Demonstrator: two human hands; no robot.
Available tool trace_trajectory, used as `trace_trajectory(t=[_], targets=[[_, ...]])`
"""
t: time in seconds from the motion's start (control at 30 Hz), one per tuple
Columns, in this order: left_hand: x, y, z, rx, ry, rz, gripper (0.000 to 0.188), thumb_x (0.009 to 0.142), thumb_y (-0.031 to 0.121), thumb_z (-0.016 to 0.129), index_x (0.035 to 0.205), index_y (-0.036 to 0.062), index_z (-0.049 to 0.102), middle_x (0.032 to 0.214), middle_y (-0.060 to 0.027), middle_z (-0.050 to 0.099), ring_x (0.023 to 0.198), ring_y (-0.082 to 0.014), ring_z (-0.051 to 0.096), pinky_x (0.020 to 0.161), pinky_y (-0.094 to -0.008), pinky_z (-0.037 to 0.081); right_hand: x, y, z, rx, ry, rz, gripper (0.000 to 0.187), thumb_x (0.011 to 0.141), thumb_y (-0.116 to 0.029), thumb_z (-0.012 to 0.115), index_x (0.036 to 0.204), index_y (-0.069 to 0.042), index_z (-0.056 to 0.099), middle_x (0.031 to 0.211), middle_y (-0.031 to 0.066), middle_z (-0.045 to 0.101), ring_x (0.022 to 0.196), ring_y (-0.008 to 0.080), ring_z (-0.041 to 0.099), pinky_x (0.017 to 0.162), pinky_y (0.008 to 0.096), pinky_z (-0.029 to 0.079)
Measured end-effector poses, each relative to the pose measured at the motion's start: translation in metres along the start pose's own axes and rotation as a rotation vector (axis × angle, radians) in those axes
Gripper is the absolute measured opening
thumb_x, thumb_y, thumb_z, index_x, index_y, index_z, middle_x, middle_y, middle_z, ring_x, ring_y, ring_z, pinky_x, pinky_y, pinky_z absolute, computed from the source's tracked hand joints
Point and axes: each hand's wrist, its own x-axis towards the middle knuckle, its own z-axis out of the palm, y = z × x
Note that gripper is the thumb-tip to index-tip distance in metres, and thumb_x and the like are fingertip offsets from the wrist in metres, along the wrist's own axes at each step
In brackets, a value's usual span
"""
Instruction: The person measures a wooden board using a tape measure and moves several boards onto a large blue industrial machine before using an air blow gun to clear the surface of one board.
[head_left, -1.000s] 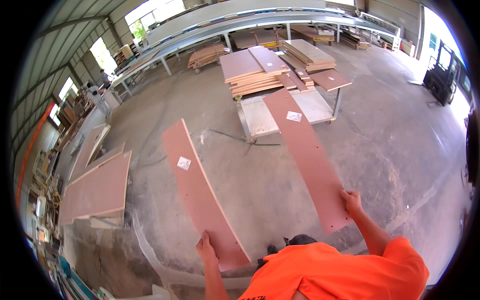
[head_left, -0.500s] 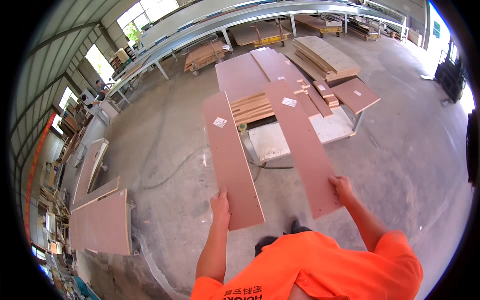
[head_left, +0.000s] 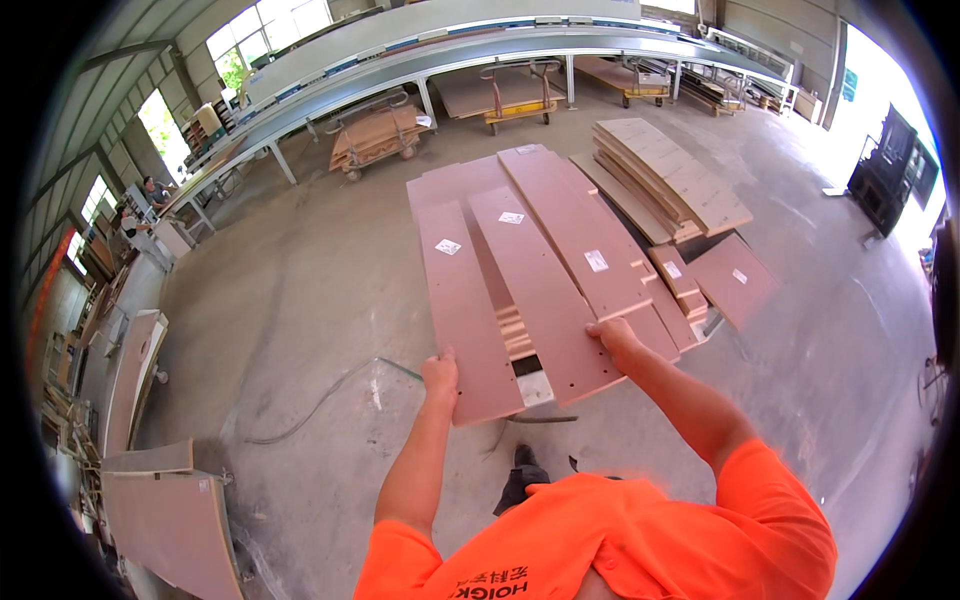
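My left hand (head_left: 439, 378) grips the near left edge of a long reddish-brown board (head_left: 462, 310) with a white label at its far part. A second labelled board (head_left: 540, 290) of like colour is held at its near right edge by my right hand (head_left: 612, 338). Both boards reach out over a stack of wider boards (head_left: 560, 210) on a low cart, side by side with a narrow gap between them. Through that gap show pale wooden strips (head_left: 514, 330) and a bit of the white cart top (head_left: 535, 387). My fingers under the boards are hidden.
Right of the stack lie small board pieces (head_left: 680, 280), a square board (head_left: 733, 278) and a pile of pale panels (head_left: 675, 180). Loaded trolleys (head_left: 375, 140) stand before a long conveyor (head_left: 450, 65). More boards (head_left: 170, 530) lean at the left; a hose (head_left: 320, 410) crosses the floor.
I have stepped closer to the stack. Both boards have moved forward over it and nearer to each other, so they now cover more of the stack and cart.
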Motion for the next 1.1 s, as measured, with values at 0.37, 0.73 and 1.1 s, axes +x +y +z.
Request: trace_trajectory(t=[0.37,0.73,1.1], targets=[[0.103,0.034,0.009,0.835,0.032,0.451,0.068,0.076,0.044,0.065,0.124,-0.0023,0.05,0.137,-0.0225,0.039,0.128,-0.0364,0.034,0.103,-0.0448,0.03,0.08,-0.089,0.061,-1.185,0.018,-0.763,0.067,0.075,-0.031,0.066,0.13,-0.003,0.041,0.138,0.0232,0.034,0.13,0.04,0.029,0.106,0.0465,0.028],[0.018,0.029,0.047,1.104,-0.073,0.736,0.051,0.078,0.035,0.067,0.118,0.0063,0.057,0.136,-0.0131,0.042,0.13,-0.032,0.033,0.106,-0.0488,0.026,0.088,-0.052,0.051,-1.239,-0.391,-1.1,0.064,0.067,-0.022,0.072,0.127,-0.014,0.048,0.138,0.01,0.037,0.129,0.0292,0.032,0.109,0.0546,0.019],[-0.23,-0.153,-0.042,1.082,0.087,0.089,0.05,0.084,0.036,0.057,0.123,0.0048,0.051,0.134,-0.0157,0.045,0.129,-0.0343,0.035,0.105,-0.0458,0.03,-0.054,0.035,0.114,-0.962,-1.058,-1.304,0.056,0.069,-0.018,0.068,0.121,-0.005,0.051,0.129,0.0173,0.044,0.123,0.0388,0.037,0.102,0.0481,0.031]])
